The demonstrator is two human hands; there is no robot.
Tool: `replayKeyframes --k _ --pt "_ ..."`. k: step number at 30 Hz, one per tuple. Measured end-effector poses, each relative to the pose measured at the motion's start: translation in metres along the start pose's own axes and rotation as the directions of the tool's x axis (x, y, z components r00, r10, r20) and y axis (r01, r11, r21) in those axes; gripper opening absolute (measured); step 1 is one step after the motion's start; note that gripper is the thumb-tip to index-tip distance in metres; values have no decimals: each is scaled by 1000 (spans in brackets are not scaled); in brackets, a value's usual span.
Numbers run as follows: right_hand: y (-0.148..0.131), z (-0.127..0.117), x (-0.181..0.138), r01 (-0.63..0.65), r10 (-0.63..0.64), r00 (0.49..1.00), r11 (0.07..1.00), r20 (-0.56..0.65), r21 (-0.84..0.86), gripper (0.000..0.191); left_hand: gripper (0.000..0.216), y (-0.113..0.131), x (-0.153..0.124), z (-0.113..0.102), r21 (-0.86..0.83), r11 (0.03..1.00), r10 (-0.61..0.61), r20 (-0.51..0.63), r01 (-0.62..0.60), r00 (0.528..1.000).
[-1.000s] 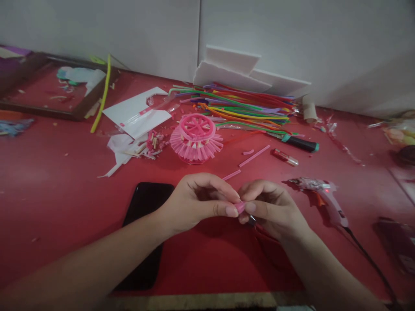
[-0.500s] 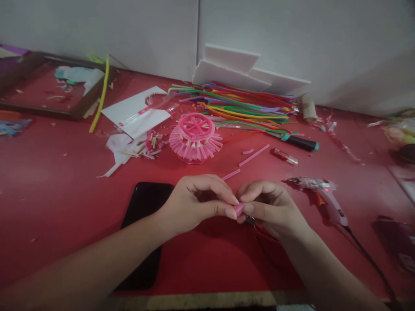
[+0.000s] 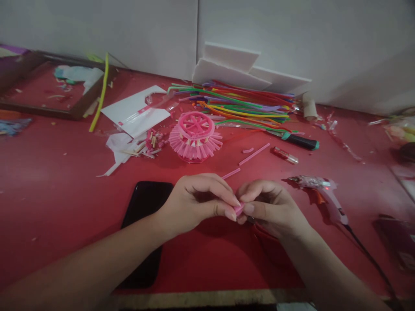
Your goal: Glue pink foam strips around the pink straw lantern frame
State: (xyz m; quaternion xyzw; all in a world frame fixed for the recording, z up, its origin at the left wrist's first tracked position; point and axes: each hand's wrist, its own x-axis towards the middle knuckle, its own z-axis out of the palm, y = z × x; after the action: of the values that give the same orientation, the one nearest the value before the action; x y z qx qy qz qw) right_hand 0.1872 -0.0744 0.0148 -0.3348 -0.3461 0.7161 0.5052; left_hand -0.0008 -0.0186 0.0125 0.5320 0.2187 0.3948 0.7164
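Note:
My left hand and my right hand meet fingertip to fingertip above the red table. Both pinch a small pink straw piece between thumbs and forefingers. Something dark and metallic shows under my right fingers; I cannot make it out. Behind the hands stands a round pink straw model with a wheel-like top and fringed rim. Loose pink straw pieces lie between it and my hands.
A black phone lies under my left forearm. A glue gun with a red light and its cord rests right. Coloured straws, a green-capped tool, a lighter, white foam boards, paper scraps, a wooden tray sit farther back.
Both hands stay together on the pink piece; the fingers shift slightly, and less of the piece shows now.

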Motion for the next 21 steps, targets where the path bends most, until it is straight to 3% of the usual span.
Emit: replayKeyframes --k 7,12,17,21 --pt "-1 0 0 31 -32 999 999 -15 -36 14 16 0 -1 1 70 997 19 -60 -15 998" --pt "-1 -5 1 89 -119 983 976 -143 -200 11 14 -5 -1 -1 183 980 94 -92 -76 991" --pt "2 -8 3 78 -164 953 946 -256 -316 11 20 -10 -4 -3 458 863 272 -65 -214 960" --pt "3 -6 4 49 -157 949 929 -272 -366 13 16 -12 -5 -1 581 768 343 -19 -269 939"
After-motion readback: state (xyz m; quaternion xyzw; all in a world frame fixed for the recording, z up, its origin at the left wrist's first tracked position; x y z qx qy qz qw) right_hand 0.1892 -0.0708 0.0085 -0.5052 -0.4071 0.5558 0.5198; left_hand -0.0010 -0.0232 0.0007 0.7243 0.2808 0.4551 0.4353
